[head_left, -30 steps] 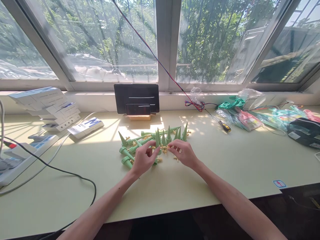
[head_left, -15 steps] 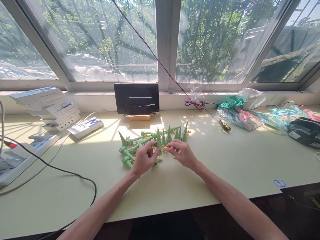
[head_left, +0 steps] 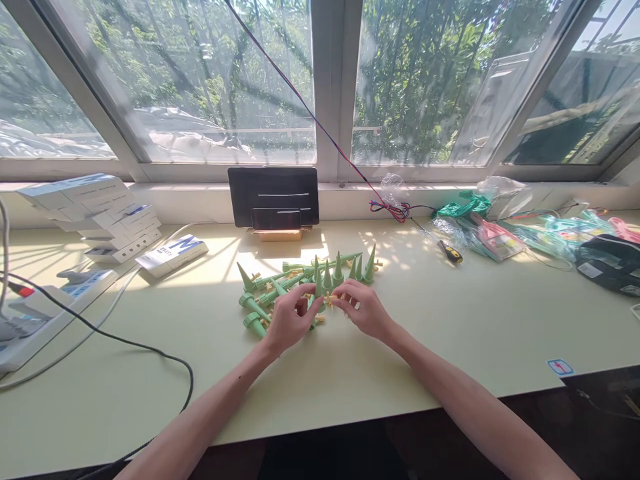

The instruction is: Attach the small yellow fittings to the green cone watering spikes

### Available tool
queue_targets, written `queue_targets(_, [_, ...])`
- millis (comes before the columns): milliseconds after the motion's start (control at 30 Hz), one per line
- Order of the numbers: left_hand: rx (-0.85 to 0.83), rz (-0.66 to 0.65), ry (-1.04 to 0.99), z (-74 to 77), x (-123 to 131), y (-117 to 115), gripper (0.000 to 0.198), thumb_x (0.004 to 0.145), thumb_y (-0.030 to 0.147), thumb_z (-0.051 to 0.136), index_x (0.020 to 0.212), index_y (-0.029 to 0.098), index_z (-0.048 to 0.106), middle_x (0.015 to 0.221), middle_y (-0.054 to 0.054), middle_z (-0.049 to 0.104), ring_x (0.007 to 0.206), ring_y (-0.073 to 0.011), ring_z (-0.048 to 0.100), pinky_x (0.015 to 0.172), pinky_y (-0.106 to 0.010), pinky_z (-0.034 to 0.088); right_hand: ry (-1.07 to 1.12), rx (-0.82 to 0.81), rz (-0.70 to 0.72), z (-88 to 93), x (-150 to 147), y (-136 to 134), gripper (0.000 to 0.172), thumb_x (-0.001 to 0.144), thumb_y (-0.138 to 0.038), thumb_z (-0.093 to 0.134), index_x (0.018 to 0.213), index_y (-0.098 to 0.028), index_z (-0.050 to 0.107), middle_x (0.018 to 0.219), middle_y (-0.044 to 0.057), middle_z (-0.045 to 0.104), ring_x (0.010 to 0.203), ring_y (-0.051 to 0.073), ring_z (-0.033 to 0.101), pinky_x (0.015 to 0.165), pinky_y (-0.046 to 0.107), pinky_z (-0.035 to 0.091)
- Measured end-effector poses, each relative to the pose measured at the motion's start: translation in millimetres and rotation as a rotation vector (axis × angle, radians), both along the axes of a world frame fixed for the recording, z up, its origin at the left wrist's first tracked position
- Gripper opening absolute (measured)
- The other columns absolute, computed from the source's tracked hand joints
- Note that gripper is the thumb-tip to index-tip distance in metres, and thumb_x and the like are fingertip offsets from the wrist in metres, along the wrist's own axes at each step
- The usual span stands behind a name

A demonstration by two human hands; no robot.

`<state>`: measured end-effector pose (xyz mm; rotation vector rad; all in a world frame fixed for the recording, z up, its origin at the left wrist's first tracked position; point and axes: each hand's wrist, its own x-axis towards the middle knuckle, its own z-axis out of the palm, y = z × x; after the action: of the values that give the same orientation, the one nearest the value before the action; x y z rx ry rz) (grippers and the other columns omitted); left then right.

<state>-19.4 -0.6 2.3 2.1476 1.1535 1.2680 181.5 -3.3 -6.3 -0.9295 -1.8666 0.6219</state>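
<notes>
Between thumb and fingers, my left hand (head_left: 294, 315) pinches a green cone-shaped spike (head_left: 319, 281) held with its point up. My right hand (head_left: 364, 308) grips a small yellow valve piece (head_left: 331, 300) against the lower part of that spike. Several other green spikes stand upright just behind my hands, among them one at the right (head_left: 370, 265). To the left lie green spikes with ribbed caps (head_left: 253, 323), some partly hidden by my left hand.
A black tablet (head_left: 273, 193) leans on a stand at the back. White boxes (head_left: 113, 220) and a power strip (head_left: 60, 313) are at the left. At the right are a yellow-black screwdriver (head_left: 451, 252) and plastic-wrapped items (head_left: 495, 239).
The green spike in my left hand has shifted very slightly to the right. Both hands keep nearly the same place and hold.
</notes>
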Motion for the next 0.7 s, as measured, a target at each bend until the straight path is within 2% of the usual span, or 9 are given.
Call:
queue_targets(367, [0.069, 0.002, 0.018, -4.1, -0.7, 1.0, 0.013, 0.089, 0.031, 0.062, 0.096, 0.020, 0.062, 0.050, 0.010, 0.032, 0.043, -0.0079, 0.030, 0.049, -0.023, 0.033, -0.058, -0.021, -0.010, -1.4, -0.8, -0.1, 0.033, 0.100, -0.043, 0.048, 0.082, -0.019, 0.063, 0.076, 0.003, 0.059, 0.063, 0.014, 0.054, 0.059, 0.027, 0.046])
queue_targets(700, [0.060, -0.030, 0.000, -5.4, 0.0, 0.7, 0.014, 0.089, 0.028, 0.062, 0.099, 0.019, 0.063, 0.051, 0.009, 0.034, 0.046, -0.0079, 0.030, 0.048, -0.022, 0.030, -0.072, -0.020, 0.016, -3.9, -0.4, 2.4, 0.044, 0.103, -0.044, 0.039, 0.070, -0.019, 0.057, 0.063, 0.000, 0.055, 0.058, 0.013, 0.050, 0.058, 0.026, 0.041])
